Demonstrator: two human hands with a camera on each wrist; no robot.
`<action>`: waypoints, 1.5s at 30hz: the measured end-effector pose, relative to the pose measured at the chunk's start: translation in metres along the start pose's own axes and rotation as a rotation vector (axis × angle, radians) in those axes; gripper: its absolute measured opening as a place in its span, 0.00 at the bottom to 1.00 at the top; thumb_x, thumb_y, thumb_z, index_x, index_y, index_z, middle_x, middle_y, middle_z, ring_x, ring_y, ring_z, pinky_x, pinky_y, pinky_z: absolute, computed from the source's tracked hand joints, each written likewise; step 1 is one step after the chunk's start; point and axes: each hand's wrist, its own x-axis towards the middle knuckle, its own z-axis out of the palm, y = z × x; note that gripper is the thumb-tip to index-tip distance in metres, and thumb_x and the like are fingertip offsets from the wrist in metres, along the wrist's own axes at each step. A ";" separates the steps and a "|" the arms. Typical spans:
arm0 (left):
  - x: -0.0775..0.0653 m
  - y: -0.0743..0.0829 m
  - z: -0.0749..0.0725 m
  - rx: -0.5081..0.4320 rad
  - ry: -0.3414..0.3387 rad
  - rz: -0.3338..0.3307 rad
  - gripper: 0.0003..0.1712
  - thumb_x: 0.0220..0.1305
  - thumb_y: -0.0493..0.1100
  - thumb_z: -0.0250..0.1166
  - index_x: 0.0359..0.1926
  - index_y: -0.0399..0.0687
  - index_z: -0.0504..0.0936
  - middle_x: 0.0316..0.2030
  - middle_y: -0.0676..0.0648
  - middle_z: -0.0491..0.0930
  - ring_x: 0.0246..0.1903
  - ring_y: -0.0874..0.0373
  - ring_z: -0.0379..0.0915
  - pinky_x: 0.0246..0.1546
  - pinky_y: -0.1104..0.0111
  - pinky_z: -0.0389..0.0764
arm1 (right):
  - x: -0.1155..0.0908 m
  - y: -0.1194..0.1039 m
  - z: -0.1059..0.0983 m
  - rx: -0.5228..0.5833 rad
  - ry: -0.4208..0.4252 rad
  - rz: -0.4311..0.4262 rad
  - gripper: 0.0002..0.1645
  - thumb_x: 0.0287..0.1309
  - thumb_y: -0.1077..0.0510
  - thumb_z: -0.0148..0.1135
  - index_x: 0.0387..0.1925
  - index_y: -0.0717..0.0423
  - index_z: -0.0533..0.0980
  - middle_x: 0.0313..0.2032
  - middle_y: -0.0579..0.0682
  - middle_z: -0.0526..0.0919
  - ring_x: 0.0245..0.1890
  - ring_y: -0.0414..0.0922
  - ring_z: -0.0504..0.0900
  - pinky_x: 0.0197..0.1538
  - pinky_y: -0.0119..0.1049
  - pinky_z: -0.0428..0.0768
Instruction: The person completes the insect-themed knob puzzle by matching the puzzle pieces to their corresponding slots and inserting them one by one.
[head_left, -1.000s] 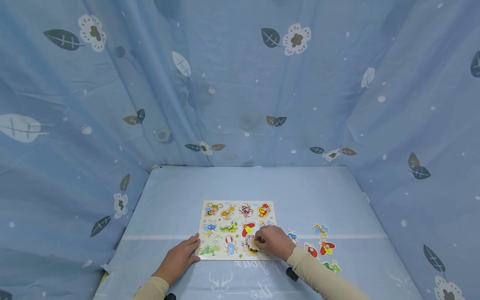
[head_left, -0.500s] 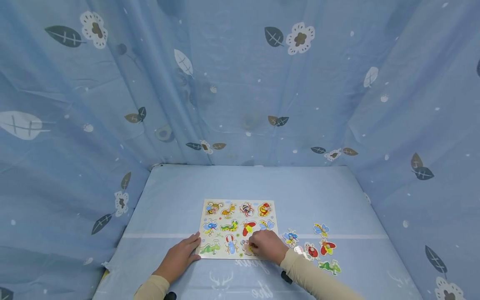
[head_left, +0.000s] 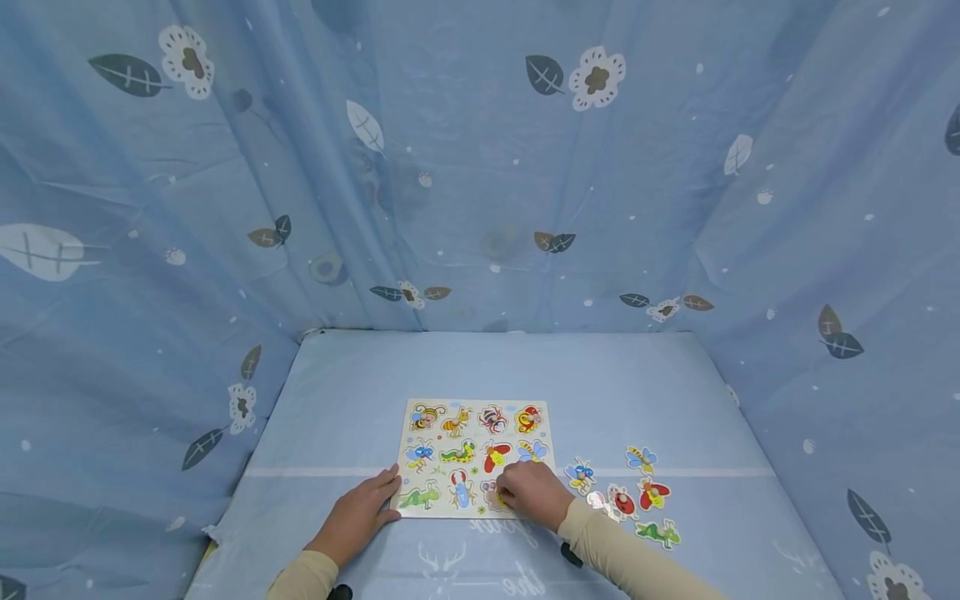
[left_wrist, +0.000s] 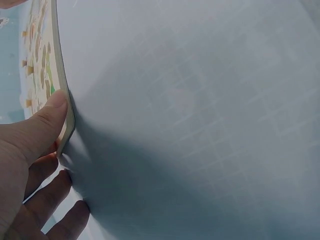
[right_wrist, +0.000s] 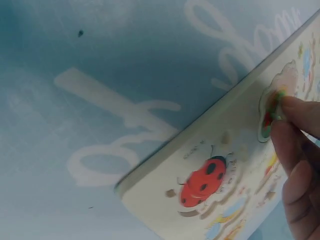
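On the counter (head_left: pixel 480 367), across the puzzle board (head_left: pixel 450 513), the right hand (head_left: pixel 534 493) has shifted slightly left within the last second. Fingers of the left hand (head_left: pixel 360 510) spread loosely, thumb on the board's left edge. Right thumb and finger, narrowly closed, pinch a puzzle piece (right_wrist: pixel 286 80) at the bottom row.

Blue curtain cloth (head_left: pixel 480 167) is scattered with white flowers, brown and dark grey leaves and small white dots, above a pale blue bench (head_left: pixel 480 362) crossed by a white stripe and white lettering. The cream board (right_wrist: pixel 145 204) carries many-coloured insects, among them a red ladybird print (right_wrist: pixel 203 182) spotted black, while the held piece (right_wrist: pixel 286 77) shows pale pink, green and red. Loose pieces include a green grasshopper (head_left: pixel 660 533) and a red-and-yellow bug (head_left: pixel 654 494); the sleeves (head_left: pixel 630 554) are plain beige.
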 end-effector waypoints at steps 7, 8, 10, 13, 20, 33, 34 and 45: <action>0.001 -0.001 0.001 0.007 0.002 -0.005 0.40 0.49 0.56 0.74 0.64 0.51 0.75 0.68 0.52 0.69 0.67 0.54 0.67 0.66 0.56 0.75 | 0.000 0.001 0.000 0.017 -0.017 0.014 0.14 0.55 0.58 0.69 0.18 0.42 0.77 0.16 0.33 0.70 0.17 0.31 0.63 0.21 0.22 0.62; 0.001 -0.001 0.001 0.007 0.002 -0.005 0.40 0.49 0.56 0.74 0.64 0.51 0.75 0.68 0.52 0.69 0.67 0.54 0.67 0.66 0.56 0.75 | 0.000 0.001 0.000 0.023 -0.020 0.018 0.13 0.56 0.58 0.69 0.19 0.42 0.78 0.17 0.33 0.70 0.17 0.31 0.64 0.22 0.21 0.62; 0.001 -0.001 0.001 0.003 -0.002 -0.003 0.40 0.49 0.56 0.74 0.64 0.51 0.75 0.68 0.52 0.69 0.67 0.54 0.67 0.66 0.56 0.75 | 0.000 0.001 0.000 0.023 -0.021 0.026 0.12 0.56 0.57 0.69 0.19 0.42 0.78 0.17 0.33 0.71 0.17 0.31 0.64 0.22 0.21 0.63; 0.001 -0.002 0.001 -0.001 -0.007 0.000 0.40 0.49 0.56 0.73 0.64 0.50 0.75 0.68 0.51 0.69 0.67 0.53 0.67 0.66 0.55 0.75 | 0.000 0.000 0.001 0.037 -0.025 0.041 0.13 0.56 0.58 0.69 0.19 0.43 0.78 0.17 0.33 0.70 0.17 0.31 0.64 0.21 0.22 0.62; 0.000 0.000 0.003 -0.016 -0.030 -0.018 0.40 0.49 0.55 0.74 0.64 0.50 0.74 0.69 0.51 0.68 0.67 0.53 0.67 0.66 0.55 0.74 | -0.007 0.002 0.001 0.070 -0.025 0.036 0.11 0.56 0.61 0.65 0.22 0.44 0.80 0.18 0.35 0.70 0.17 0.32 0.62 0.21 0.23 0.60; 0.001 -0.002 0.000 0.008 -0.003 -0.001 0.40 0.49 0.55 0.74 0.64 0.50 0.74 0.68 0.51 0.69 0.67 0.52 0.67 0.66 0.55 0.74 | -0.043 0.048 -0.023 0.124 -0.007 0.159 0.13 0.50 0.56 0.73 0.41 0.49 0.84 0.38 0.43 0.86 0.31 0.34 0.79 0.33 0.33 0.82; 0.001 -0.003 0.001 0.008 0.002 0.001 0.40 0.49 0.55 0.74 0.64 0.50 0.75 0.68 0.51 0.69 0.67 0.52 0.67 0.66 0.54 0.75 | -0.047 0.052 -0.026 0.129 -0.003 0.178 0.14 0.49 0.56 0.74 0.41 0.50 0.84 0.38 0.44 0.86 0.33 0.36 0.81 0.34 0.35 0.83; 0.003 -0.004 0.005 -0.002 -0.006 0.001 0.41 0.48 0.54 0.75 0.64 0.50 0.74 0.69 0.51 0.68 0.67 0.52 0.66 0.66 0.54 0.74 | -0.095 0.091 -0.038 0.095 0.014 0.441 0.19 0.41 0.52 0.79 0.38 0.50 0.84 0.35 0.41 0.85 0.33 0.37 0.81 0.37 0.36 0.84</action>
